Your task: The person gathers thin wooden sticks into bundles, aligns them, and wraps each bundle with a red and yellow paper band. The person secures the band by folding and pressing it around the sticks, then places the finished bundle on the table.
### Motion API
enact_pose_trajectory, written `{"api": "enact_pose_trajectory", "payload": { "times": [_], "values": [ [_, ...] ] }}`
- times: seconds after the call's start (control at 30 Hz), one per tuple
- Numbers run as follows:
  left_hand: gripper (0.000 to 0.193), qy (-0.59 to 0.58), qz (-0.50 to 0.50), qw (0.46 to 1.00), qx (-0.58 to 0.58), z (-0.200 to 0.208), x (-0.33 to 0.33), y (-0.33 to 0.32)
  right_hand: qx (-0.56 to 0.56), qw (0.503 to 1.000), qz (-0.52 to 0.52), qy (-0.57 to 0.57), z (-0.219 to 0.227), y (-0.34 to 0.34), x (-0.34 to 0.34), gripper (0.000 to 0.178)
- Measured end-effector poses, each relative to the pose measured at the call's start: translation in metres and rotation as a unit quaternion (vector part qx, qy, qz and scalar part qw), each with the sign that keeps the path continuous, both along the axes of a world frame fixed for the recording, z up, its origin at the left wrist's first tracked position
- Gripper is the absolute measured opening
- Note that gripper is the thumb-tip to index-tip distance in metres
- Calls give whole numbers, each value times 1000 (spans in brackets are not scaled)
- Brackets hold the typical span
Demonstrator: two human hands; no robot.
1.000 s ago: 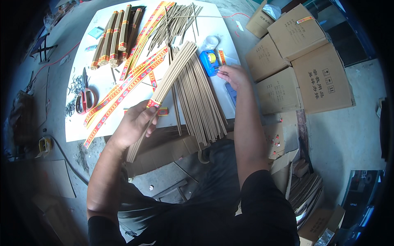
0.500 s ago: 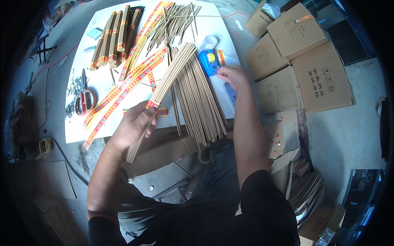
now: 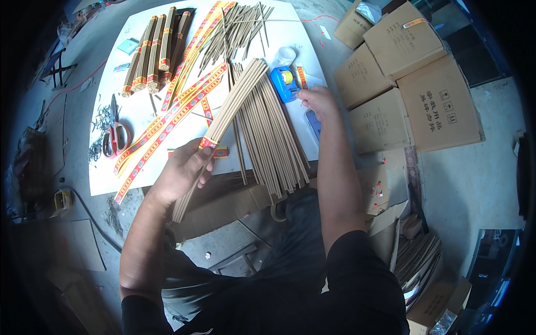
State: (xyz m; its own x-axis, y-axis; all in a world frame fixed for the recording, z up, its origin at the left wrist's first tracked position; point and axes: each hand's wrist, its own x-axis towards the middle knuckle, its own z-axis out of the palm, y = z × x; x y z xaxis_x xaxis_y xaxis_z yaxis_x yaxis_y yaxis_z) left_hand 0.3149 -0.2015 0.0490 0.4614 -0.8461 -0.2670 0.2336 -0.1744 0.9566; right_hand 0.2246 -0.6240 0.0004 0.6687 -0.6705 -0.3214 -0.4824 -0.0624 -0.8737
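My left hand (image 3: 181,174) is closed around a bundle of brown incense sticks (image 3: 237,103), and a red and yellow paper band (image 3: 208,143) wraps the bundle at my thumb. The bundle slants up to the right over the table. Right of it, my right hand (image 3: 320,103) pinches the end of the adhesive tape at the front of a blue tape dispenser (image 3: 285,85). The thin strip itself is hard to make out. Loose incense sticks (image 3: 273,139) lie fanned between my hands, their near ends jutting past the table edge.
Patterned red-yellow paper strips (image 3: 167,123) and red-handled scissors (image 3: 116,137) lie on the white table (image 3: 106,181). Banded bundles (image 3: 153,53) are stacked at the far left, more loose sticks (image 3: 234,36) beyond. Near the dispenser are a clear cup (image 3: 285,55) and a phone (image 3: 314,124). Cardboard boxes (image 3: 438,103) stand right.
My right hand has shifted very slightly at the dispenser, its fingers still pinched. My left hand and the banded bundle have stayed almost in place.
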Motion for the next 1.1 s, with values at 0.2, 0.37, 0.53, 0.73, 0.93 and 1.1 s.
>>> {"api": "enact_pose_trajectory", "payload": {
  "times": [0.2, 0.37, 0.53, 0.73, 0.93, 1.1],
  "values": [
    [37, -15, -8, 1000, 7, 6, -2, -5, -102, 994, -34, 34, -7, -4, -6, 26],
    [38, -11, 7, 1000, -8, 5, 2, -3, -160, 985, 48, 49, 46, 2, -11, 29],
    [35, 26, 0, 1000, -16, 3, 2, -3, -76, 967, 202, -132, 125, 92, -25, 21],
    [30, 34, 7, 999, -29, 6, -3, 4, -3, 899, 393, -192, 132, 226, -23, 3],
    [31, 17, -9, 999, -40, 5, -7, 11, 66, 941, 311, -114, 122, 245, -13, 7],
    [31, -25, -19, 999, -38, 8, -7, 12, 77, 941, 306, -125, 111, 251, -10, 9]
  ]
}}
